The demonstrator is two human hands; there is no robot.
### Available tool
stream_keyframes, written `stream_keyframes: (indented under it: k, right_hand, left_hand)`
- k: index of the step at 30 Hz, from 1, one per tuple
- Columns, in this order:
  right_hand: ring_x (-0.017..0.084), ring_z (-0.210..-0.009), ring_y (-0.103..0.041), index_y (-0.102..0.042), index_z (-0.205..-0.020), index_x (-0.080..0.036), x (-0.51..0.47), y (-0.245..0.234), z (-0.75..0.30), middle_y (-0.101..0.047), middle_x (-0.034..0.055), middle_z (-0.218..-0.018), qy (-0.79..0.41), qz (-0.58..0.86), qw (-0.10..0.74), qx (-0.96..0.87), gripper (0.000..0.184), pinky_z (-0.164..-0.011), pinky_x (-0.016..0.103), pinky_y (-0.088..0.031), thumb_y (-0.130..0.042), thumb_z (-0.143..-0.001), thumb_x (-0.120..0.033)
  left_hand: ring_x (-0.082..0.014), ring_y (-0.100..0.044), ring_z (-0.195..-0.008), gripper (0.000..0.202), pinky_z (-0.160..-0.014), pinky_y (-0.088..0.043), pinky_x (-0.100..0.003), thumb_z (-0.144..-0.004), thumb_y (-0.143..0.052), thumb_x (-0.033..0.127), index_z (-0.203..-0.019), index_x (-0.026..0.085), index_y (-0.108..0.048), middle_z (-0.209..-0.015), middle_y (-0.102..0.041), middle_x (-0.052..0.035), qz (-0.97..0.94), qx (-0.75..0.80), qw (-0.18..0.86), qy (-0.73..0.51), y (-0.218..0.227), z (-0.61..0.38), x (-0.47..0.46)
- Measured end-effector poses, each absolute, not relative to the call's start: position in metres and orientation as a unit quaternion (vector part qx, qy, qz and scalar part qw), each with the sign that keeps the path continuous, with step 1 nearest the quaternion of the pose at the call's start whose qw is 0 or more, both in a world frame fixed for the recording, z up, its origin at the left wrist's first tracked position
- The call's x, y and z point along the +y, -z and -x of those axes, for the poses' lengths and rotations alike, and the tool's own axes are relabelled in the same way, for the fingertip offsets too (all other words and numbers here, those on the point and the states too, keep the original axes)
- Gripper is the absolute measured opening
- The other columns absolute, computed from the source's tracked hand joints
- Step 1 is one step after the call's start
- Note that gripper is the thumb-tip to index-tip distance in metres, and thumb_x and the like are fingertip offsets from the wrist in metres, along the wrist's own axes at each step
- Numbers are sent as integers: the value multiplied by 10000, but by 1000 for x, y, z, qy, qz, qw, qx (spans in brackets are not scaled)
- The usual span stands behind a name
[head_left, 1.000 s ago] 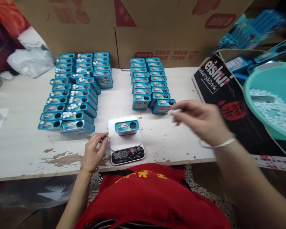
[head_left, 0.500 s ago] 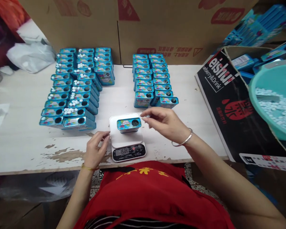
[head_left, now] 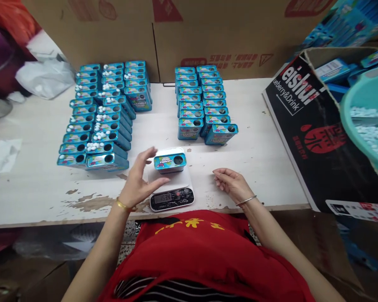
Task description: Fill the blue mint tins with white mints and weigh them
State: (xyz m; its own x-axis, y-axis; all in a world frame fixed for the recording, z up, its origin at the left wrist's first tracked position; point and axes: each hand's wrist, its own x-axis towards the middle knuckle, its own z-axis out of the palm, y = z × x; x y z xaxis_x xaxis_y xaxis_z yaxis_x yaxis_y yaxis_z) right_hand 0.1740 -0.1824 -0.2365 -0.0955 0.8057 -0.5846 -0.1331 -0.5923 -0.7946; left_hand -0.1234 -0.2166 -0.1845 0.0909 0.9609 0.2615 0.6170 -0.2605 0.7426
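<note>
A blue candy tin (head_left: pixel 164 162) stands upright on the white platform of a digital kitchen scale (head_left: pixel 177 181), its round opening facing up at the right end. The scale's display shows digits, too faint to read surely. My left hand (head_left: pixel 139 180) is open, thumb and fingers spread around the tin's left end without visibly gripping it. To the right of the scale, my right hand (head_left: pixel 234 185) hovers over or rests on the table with its fingers curled together. Whatever those fingers hold, if anything, is hidden.
Blue tins (head_left: pixel 107 136), many topped with white candies, stand in rows at left. More tins (head_left: pixel 190 130) stand behind the scale. At right are a black carton (head_left: pixel 302 126) and a turquoise basin (head_left: pixel 349 121) of white candies. A cardboard wall (head_left: pixel 122 37) closes the back.
My right hand has drawn back from the tin toward the table's front right. The left hand has moved up and right and opened around the tin's left end.
</note>
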Motion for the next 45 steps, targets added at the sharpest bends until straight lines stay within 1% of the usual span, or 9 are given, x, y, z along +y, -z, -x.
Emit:
stream_keyframes:
  k: [2,4,11,16,22,35,39,42,45]
  right_hand:
    - [72,-485,-510,-638,-712,-157,-184,241,-170,-595,-9,-608,-684,573,338,-301,395,-404,185,-340,-848,-530,-438]
    - [74,-484,-511,-635,-714,-159,-185,244,-167,-596,-9,-609,-685,567,338,-309,388,-402,187,-337,-837,-547,-445]
    - [61,-457,-496,-617,-714,-162,-185,246,-167,-584,-26,-601,-692,559,350,-294,394,-395,183,-327,-839,-554,-445]
    - [66,-467,-509,-629,-727,-162,-186,246,-167,-594,-24,-604,-700,550,360,-280,393,-407,185,-340,-851,-552,-434]
    - [71,-475,-517,-641,-743,-163,-187,249,-168,-605,-22,-605,-703,545,362,-278,388,-424,192,-361,-851,-559,-432]
    - [77,-491,-534,-645,-767,-162,-188,252,-169,-614,-17,-612,-704,537,371,-280,404,-442,196,-391,-849,-557,-441]
    - [79,-457,-510,-649,-737,-157,-186,249,-163,-606,-14,-568,-685,553,364,-304,422,-425,205,-368,-840,-540,-477]
    - [72,-428,-485,-661,-746,-152,-180,243,-152,-596,-20,-527,-673,545,360,-345,413,-427,209,-369,-804,-582,-503]
    - [73,-413,-480,-648,-749,-153,-175,239,-141,-578,-34,-496,-678,528,357,-365,406,-422,205,-369,-768,-606,-514]
  left_hand:
    - [-206,-595,-1042,487,-904,-500,-362,-809,-682,368,-1241,217,-516,-1155,-618,-92,-715,557,228,-354,184,122,-210]
    - [-192,-610,-975,368,-879,-509,-358,-829,-658,353,-1154,208,-564,-1066,-644,-71,-717,564,223,-343,185,124,-207]
    - [-213,-613,-1054,597,-956,-504,-400,-757,-745,351,-1288,230,-501,-1191,-618,-90,-686,567,247,-384,174,141,-214]
    - [-197,-628,-1006,459,-924,-529,-397,-825,-669,361,-1241,219,-538,-1130,-628,-73,-655,583,229,-423,166,148,-215]
    - [-194,-632,-996,401,-914,-533,-387,-844,-642,348,-1213,211,-565,-1105,-627,-72,-648,591,221,-427,169,152,-218]
    - [-192,-633,-981,414,-888,-540,-373,-832,-656,342,-1222,236,-562,-1146,-617,-78,-663,584,240,-403,170,147,-216]
    - [-192,-620,-981,461,-873,-532,-359,-816,-676,363,-1240,234,-552,-1138,-622,-78,-681,579,234,-383,171,144,-214]
    - [-206,-610,-1009,552,-870,-520,-354,-798,-697,383,-1294,232,-507,-1159,-613,-88,-711,567,217,-356,168,141,-210]
    - [-204,-613,-987,446,-839,-506,-330,-844,-647,380,-1242,219,-525,-1103,-636,-80,-771,535,184,-292,162,131,-197]
